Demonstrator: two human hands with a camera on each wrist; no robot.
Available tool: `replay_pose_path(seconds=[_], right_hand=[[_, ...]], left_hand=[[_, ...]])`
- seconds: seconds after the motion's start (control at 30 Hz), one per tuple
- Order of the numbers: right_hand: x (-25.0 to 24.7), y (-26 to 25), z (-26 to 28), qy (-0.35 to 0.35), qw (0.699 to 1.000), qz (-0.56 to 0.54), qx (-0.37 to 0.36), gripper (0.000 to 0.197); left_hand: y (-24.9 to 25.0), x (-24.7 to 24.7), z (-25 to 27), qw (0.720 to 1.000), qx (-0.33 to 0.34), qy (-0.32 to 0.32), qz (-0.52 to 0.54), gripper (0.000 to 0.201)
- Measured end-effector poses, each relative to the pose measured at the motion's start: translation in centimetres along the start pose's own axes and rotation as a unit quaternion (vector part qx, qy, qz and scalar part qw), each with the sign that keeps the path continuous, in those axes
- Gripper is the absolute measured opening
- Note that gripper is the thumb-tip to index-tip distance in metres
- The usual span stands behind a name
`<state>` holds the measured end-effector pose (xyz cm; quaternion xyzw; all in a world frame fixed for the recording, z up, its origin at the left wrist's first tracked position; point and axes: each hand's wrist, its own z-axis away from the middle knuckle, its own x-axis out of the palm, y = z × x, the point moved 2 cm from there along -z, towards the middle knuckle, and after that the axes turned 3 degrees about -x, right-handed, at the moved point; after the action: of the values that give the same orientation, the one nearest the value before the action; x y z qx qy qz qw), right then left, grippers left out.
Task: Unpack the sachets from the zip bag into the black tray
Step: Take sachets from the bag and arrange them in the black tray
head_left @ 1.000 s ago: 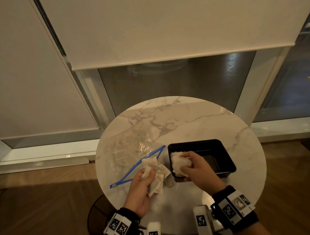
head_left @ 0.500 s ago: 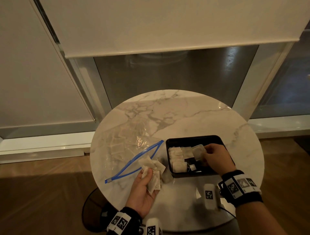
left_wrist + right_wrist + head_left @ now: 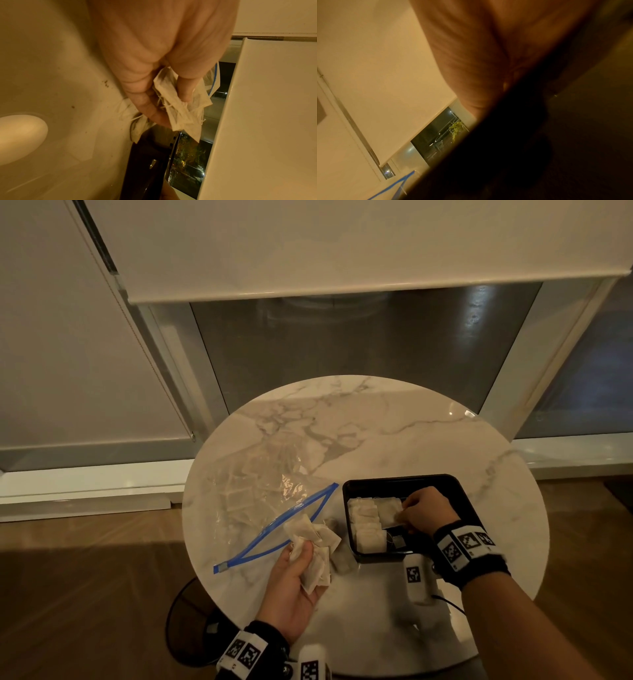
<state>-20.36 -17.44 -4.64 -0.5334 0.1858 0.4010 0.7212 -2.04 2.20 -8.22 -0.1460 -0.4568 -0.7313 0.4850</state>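
sachets [image 3: 368, 523] partly done: several lie in black tray [image 3: 455, 484] on bench. right hand [image 3: 426, 510] pinches one there, left hand [image 3: 294, 577] grips a bunch w/ curled fingers. zip bag [image 3: 253, 494] looks to hold more.

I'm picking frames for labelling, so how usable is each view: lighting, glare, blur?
Head view: dim and warm, sharp enough, glare on the zip bag. Left wrist view: yellow cast, the left hand and its sachets fairly clear. Right wrist view: mostly dark and blurred, the right hand fills it.
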Motion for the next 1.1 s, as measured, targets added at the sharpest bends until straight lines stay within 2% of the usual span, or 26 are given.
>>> replay_pose_path(seconds=[0.3,0.43,0.53,0.67,0.77,1.0,1.1], right_hand=[[0.3,0.4,-0.2,-0.014,0.999,0.042,0.005,0.016],[0.1,0.5,-0.1,-0.029,0.998,0.048,0.005,0.040],[0.2,0.4,-0.1,-0.041,0.997,0.068,-0.003,0.049],[0.5,0.3,-0.1,-0.034,0.997,0.075,-0.012,0.040],[0.6,0.4,0.0,-0.025,0.997,0.071,-0.022,0.030],[0.6,0.5,0.0,-0.016,0.998,0.062,-0.021,0.032],[-0.4,0.2,0.8,0.036,0.997,0.059,-0.046,0.033]], left_hand=[[-0.1,-0.3,-0.3,1.000,-0.006,-0.004,-0.004,0.043],[0.0,-0.3,-0.2,1.000,-0.008,-0.007,-0.006,0.037],[0.0,-0.3,-0.2,1.000,-0.006,0.000,-0.017,0.040],[0.0,-0.2,-0.1,1.000,-0.006,0.004,-0.018,0.045],[-0.1,-0.3,-0.1,1.000,-0.005,0.004,-0.021,0.040],[0.0,-0.1,0.3,1.000,-0.007,0.008,-0.027,0.034],[0.0,-0.1,0.5,0.999,-0.001,0.012,-0.036,0.034]])
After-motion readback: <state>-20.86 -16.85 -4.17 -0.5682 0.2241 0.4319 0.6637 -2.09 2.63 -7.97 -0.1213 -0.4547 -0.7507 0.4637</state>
